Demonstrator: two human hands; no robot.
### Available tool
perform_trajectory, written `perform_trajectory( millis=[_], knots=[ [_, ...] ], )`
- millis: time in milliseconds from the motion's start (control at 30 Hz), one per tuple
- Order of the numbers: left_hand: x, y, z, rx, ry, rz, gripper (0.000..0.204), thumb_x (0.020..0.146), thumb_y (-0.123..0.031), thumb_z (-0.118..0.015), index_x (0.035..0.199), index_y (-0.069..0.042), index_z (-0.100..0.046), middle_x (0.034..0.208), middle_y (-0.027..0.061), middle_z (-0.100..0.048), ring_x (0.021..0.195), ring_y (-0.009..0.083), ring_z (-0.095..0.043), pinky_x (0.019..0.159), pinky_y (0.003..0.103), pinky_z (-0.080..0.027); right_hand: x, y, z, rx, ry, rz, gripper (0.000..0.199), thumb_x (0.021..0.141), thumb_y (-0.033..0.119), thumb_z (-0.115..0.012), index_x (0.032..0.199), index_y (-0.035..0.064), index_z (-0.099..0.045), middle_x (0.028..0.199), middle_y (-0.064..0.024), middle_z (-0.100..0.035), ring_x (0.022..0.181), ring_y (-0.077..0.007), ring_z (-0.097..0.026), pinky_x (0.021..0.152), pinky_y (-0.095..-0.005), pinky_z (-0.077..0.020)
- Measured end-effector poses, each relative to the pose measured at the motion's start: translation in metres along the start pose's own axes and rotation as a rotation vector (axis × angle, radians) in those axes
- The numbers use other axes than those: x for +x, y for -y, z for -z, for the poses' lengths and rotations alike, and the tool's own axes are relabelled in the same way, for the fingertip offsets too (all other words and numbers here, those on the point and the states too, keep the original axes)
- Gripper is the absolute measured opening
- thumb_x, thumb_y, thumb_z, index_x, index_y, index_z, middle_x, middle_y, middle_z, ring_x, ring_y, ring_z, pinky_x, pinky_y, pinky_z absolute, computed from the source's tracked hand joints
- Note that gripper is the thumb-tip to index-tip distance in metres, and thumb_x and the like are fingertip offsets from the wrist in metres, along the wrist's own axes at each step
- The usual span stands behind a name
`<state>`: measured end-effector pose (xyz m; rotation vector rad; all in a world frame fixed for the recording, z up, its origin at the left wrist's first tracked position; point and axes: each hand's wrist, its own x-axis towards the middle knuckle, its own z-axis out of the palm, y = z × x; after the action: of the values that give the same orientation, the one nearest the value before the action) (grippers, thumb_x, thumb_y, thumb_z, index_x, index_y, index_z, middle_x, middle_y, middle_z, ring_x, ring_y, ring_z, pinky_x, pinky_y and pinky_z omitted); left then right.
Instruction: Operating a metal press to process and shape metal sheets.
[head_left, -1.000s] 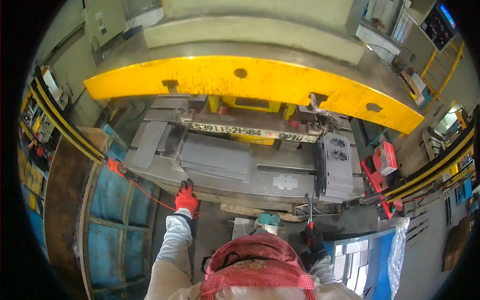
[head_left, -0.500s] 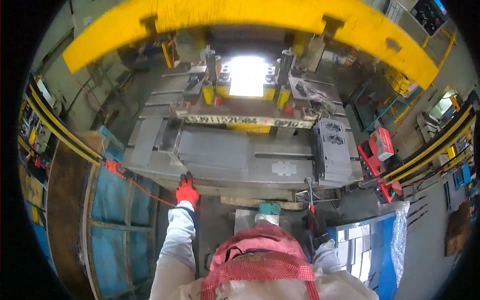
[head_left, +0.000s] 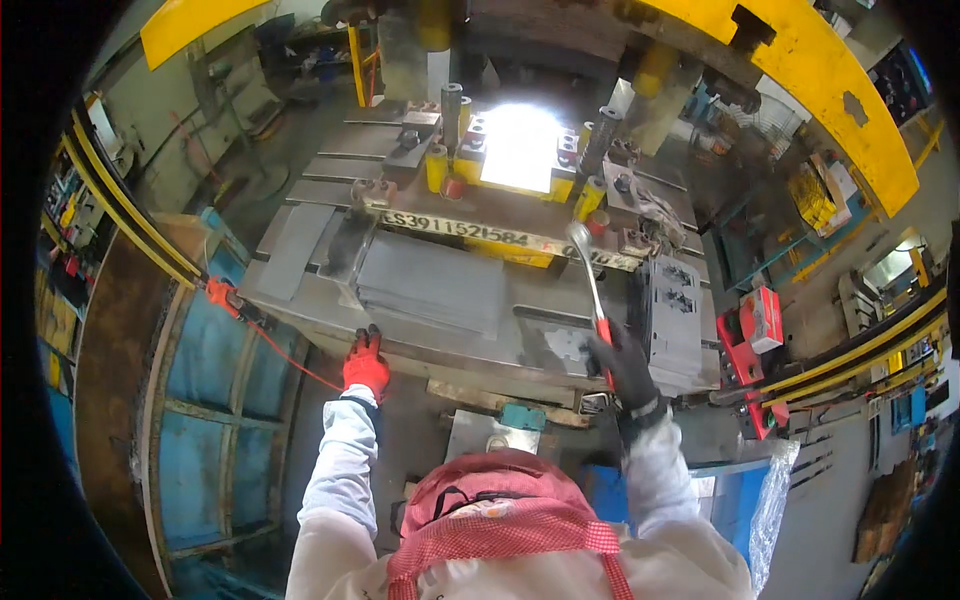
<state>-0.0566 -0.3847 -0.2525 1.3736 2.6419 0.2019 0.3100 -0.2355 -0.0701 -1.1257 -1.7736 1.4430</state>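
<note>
My left hand [head_left: 366, 366], in a red glove, rests at the front edge of the grey press bed [head_left: 420, 345] with its fingers stretched out and nothing in them. In a dark glove, my right hand [head_left: 625, 368] is closed around the red grip of a long tool [head_left: 592, 275] with a silver shaft and rounded head. The tool points away from me over the bed, its head near the die's front plate. Under it lies a light cut-out metal piece [head_left: 567, 344], partly hidden by the right hand. A stack of grey metal sheets [head_left: 430, 285] sits left of it.
Flat metal parts [head_left: 675, 315] are stacked at the bed's right. Guide posts [head_left: 598, 140] stand around the brightly lit die. Yellow beams [head_left: 820, 100] cross overhead. A red-and-white box [head_left: 764, 318] stands at the right, and a red cable [head_left: 285, 375] hangs at the left.
My right hand has risen and moved forward from beside my body, bringing the tool over the bed. My left hand stays at the front edge. The view has tilted slightly.
</note>
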Motion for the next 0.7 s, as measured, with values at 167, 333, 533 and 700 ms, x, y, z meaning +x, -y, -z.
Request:
perform_trajectory(
  millis=[167, 333, 533, 700],
  knots=[
    [0.003, -0.008, 0.010, 0.030, 0.081, 0.052, 0.058, 0.074, -0.016, -0.048, 0.130, -0.018, -0.032, 0.135, 0.0141, -0.030, 0.116, 0.0321, -0.039, 0.092, 0.043, -0.034, 0.151, 0.039, 0.004, 0.141, 0.158, 0.166, 0.032, 0.083, 0.034, -0.050, 0.096, 0.0048, -0.050, 0.073, -0.0021, -0.053, 0.058, -0.0100, -0.049, 0.052, -0.0260, -0.0413],
    [0.016, -0.024, 0.013, 0.058, 0.103, 0.026, 0.063, 0.076, -0.021, -0.049, 0.134, -0.018, -0.026, 0.136, 0.0135, -0.028, 0.119, 0.0317, -0.035, 0.094, 0.043, -0.033, 0.312, 0.006, 0.043, 0.050, 0.303, 0.325, 0.031, 0.080, 0.025, -0.055, 0.103, 0.0059, -0.051, 0.088, -0.0085, -0.058, 0.079, -0.0189, -0.056, 0.068, -0.0296, -0.0456],
    [-0.001, -0.007, 0.023, -0.081, 0.229, 0.164, 0.061, 0.076, -0.034, -0.050, 0.131, -0.017, -0.032, 0.138, 0.0114, -0.025, 0.123, 0.0296, -0.031, 0.097, 0.040, -0.031, 0.259, 0.012, 0.018, 0.235, 0.222, 0.249, 0.029, 0.081, 0.023, -0.053, 0.104, 0.0057, -0.051, 0.087, -0.0066, -0.057, 0.071, -0.0174, -0.052, 0.064, -0.0280, -0.0425],
    [-0.026, -0.035, 0.067, -0.275, 0.446, 0.123, 0.058, 0.076, -0.039, -0.055, 0.119, 0.000, -0.047, 0.113, 0.0237, -0.050, 0.107, 0.0341, -0.048, 0.089, 0.038, -0.039, 0.089, 0.003, 0.046, 0.258, 0.018, 0.064, 0.037, 0.083, 0.028, -0.049, 0.111, 0.0038, -0.045, 0.079, -0.0045, -0.053, 0.065, -0.0095, -0.050, 0.053, -0.0223, -0.0405]
  ],
)
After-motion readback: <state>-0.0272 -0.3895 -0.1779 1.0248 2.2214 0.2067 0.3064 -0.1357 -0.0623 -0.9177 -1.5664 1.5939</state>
